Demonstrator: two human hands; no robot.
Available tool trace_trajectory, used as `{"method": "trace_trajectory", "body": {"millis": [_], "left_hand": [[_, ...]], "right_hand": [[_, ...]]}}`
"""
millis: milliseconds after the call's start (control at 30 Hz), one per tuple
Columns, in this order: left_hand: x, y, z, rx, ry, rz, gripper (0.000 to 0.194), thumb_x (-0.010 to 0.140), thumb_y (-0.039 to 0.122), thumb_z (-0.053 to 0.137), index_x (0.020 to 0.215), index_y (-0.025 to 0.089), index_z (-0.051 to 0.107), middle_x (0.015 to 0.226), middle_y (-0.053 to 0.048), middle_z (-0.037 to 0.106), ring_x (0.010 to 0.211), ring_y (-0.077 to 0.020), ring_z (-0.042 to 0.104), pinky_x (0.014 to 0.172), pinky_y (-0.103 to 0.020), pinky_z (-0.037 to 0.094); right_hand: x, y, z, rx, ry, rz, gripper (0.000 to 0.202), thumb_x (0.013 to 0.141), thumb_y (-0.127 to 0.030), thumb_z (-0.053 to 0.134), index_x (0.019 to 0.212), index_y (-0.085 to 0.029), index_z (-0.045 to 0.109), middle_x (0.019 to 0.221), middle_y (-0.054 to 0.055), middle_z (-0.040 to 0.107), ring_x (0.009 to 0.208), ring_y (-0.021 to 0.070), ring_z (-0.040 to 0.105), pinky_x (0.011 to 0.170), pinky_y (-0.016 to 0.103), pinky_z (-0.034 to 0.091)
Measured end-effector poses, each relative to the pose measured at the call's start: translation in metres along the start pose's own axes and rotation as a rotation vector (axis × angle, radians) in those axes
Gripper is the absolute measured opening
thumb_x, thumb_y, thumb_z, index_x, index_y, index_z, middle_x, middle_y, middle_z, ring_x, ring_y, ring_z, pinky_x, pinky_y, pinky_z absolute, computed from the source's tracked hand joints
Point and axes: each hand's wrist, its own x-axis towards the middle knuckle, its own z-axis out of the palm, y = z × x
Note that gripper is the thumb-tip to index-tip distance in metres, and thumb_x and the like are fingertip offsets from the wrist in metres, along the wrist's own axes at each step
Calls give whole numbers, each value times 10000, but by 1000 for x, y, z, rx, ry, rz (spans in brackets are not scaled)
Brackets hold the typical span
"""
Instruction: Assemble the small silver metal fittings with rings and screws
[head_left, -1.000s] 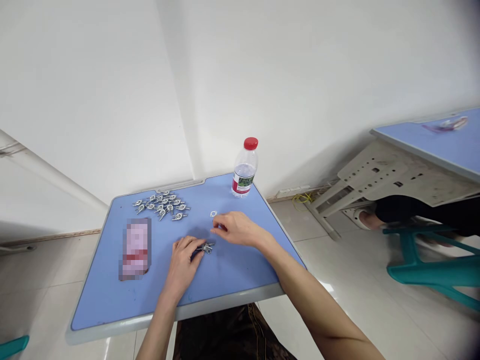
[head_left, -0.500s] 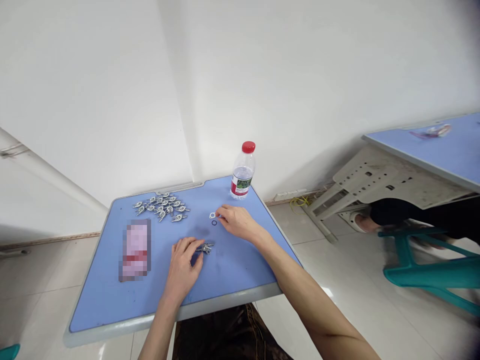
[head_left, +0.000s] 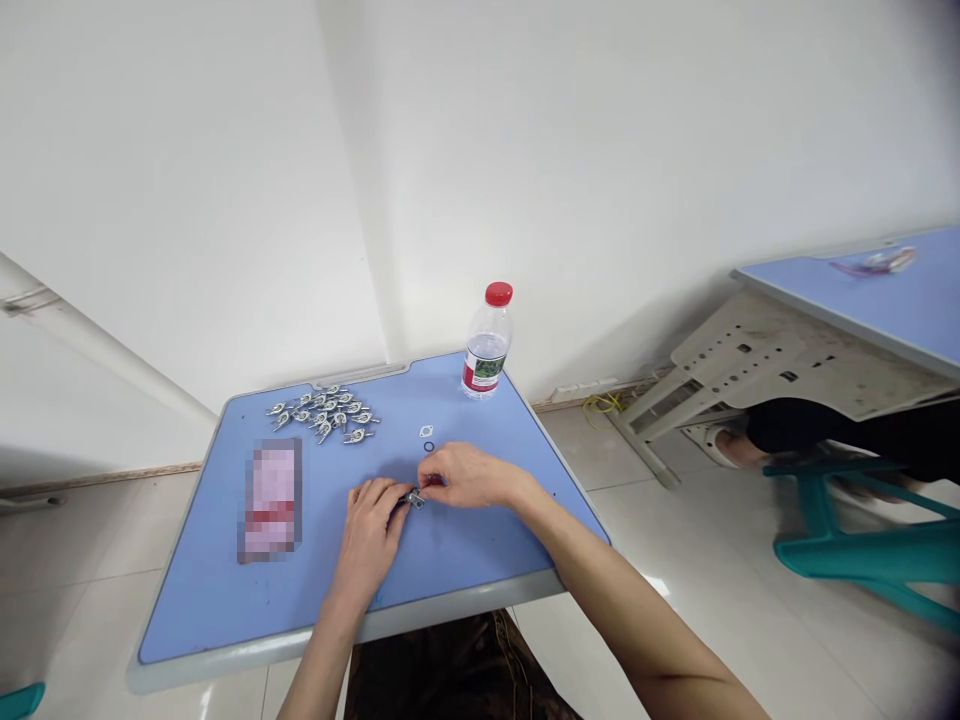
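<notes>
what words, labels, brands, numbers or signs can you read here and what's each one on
None can be read.
Label on the bottle: a coloured design, but any lettering is too small to read.
Pink item: pixelated, so nothing on it is legible.
Metal part in hand and clustered metal parts: too small to show any marking.
Item on the other desk: blurred.

Blue desk (head_left: 315, 560). Left hand (head_left: 369, 520) holds small metal part (head_left: 415, 501) between thumb and fingers; right hand (head_left: 463, 476) meets it from the right, perhaps pinching something, too small to tell. Just beyond: dark ring (head_left: 429, 447), white flat piece (head_left: 426, 431). Far left, clustered metal parts (head_left: 327, 408); far right, red-capped bottle (head_left: 485, 362).
</notes>
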Motion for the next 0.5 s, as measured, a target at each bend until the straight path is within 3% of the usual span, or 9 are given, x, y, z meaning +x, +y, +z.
{"method": "trace_trajectory", "body": {"millis": [167,333,500], "left_hand": [[1,-1,0,13,-5,11,212,889,178,483,1047,236,613,1000,-44,639,944,-207,567,790,-353,410],[0,-1,0,-17,4,-14,281,865,163,505,1123,245,581,1046,-45,637,975,-211,568,841,-376,408],[-1,0,-1,-63,18,-47,315,846,145,494,1139,239,563,1048,-53,638,976,-220,567,845,-396,405]], "right_hand": [[1,0,1,36,13,-14,77,813,-201,600,789,-183,671,730,-11,670,657,113,568,623,212,362],[6,15,-2,-89,262,227,125,860,-141,545,905,-168,658,911,43,662,756,132,598,645,222,356],[12,27,1,-134,256,270,148,851,-194,599,992,-189,647,998,52,645,763,140,612,643,226,353]]}}
